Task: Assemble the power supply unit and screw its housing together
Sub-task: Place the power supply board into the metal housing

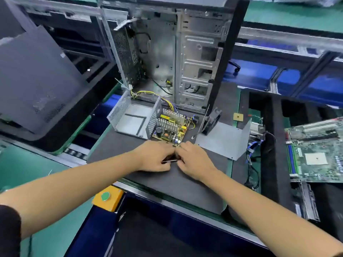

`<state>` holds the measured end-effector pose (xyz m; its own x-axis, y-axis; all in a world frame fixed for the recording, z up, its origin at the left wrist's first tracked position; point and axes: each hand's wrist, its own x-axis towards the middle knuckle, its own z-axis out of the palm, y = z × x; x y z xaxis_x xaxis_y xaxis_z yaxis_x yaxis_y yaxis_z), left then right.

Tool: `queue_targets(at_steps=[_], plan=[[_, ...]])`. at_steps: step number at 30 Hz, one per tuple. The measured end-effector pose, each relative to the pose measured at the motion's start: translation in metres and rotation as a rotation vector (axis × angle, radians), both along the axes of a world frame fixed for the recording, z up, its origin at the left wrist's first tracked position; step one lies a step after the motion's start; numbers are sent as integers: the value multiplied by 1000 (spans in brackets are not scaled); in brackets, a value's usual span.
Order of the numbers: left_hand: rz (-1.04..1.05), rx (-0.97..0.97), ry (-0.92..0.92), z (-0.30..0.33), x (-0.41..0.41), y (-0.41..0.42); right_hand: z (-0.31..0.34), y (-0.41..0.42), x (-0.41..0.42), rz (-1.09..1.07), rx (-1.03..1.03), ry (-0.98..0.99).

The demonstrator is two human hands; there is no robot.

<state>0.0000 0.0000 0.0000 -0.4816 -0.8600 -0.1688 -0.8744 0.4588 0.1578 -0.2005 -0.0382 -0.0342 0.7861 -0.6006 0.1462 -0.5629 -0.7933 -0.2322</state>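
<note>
The power supply's yellow circuit board (170,127) lies on the black mat (167,182), beside its open perforated metal housing (130,117), with yellow wires running back into the housing. The bent grey cover plate (226,139) with the black fan (211,120) stands to the right. My left hand (155,157) and my right hand (194,160) meet just in front of the board's near corner. Between them they hold a thin dark tool with a metal shaft (169,160), mostly hidden by the fingers.
An open computer case (185,52) stands upright behind the housing. A grey side panel (35,80) leans at the left. A green motherboard (317,153) lies at the right, with cables (250,156) beside it. A yellow box with a green button (106,197) sits at the bench edge.
</note>
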Motion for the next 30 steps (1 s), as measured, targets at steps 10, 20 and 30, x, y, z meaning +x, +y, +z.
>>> queue_targets(at_steps=[10,20,30], plan=[[-90,-10,130,-24,7,-11,-20,-5,-1,-64,-94,-59],[-36,52,243,-17,10,-8,-14,-1,9,-4,-467,122],[282,-250,725,70,116,-14,9,-16,18,388,-745,265]])
